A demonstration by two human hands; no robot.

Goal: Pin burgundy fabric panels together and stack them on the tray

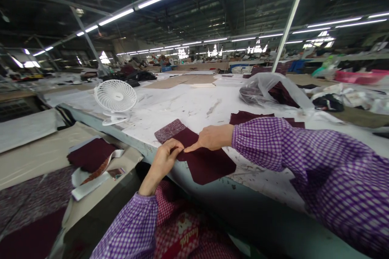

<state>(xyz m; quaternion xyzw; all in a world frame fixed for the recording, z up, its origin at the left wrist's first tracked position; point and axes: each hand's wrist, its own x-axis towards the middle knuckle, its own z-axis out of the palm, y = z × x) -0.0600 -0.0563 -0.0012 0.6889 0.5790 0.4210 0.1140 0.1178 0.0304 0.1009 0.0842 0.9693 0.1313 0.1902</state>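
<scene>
A dark maroon fabric piece (209, 166) lies at the near edge of the white table, its front corner reaching over the rim. At its far left end is a speckled maroon-grey section (170, 130). My left hand (165, 160) has thumb and forefinger pinched together at the cloth's near-left edge. The forefinger of my right hand (212, 137) is stretched out, its tip on the cloth right beside the left fingertips; the other fingers are curled and partly hidden. Behind my right forearm sits a stack of maroon fabric pieces (249, 116), partly covered by the sleeve.
A small white fan (116, 96) stands on the table (188, 103) to the left. A clear plastic bag (258, 89) with maroon cloth lies at the back right. On a lower surface at left are more maroon and speckled cloths (91, 153). A pole (291, 18) rises behind.
</scene>
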